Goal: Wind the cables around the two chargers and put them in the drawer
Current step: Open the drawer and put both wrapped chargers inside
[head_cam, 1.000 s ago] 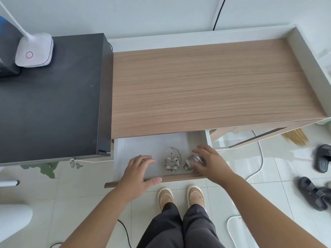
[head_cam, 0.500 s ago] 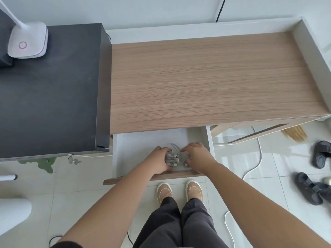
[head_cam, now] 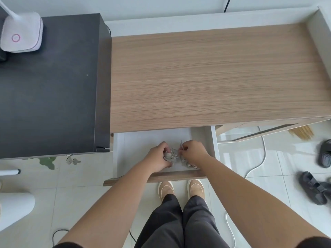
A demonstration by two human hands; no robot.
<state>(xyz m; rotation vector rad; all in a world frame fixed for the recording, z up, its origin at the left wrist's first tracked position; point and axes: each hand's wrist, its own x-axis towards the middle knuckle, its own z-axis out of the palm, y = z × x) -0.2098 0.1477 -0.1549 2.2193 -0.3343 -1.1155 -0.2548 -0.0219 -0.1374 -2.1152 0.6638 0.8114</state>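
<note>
Although both small grey chargers wound with pale cable already lie inside the open white drawer (head_cam: 213,140), the left hand (head_cam: 157,161) is closed around the left charger (head_cam: 170,156) and the right hand (head_cam: 194,153) pinches a loose cable end above the right charger (head_cam: 189,164). The units appear light and rigid. The cable looks springy and liable to unwind, so the body is judged the safer hold.

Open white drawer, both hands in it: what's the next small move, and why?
Probably let go and draw both hands back. The left hand is closed on one grey cable-wound charger, the right hand pinches a cable end, and a second wound charger already lies inside the open white drawer.
</note>
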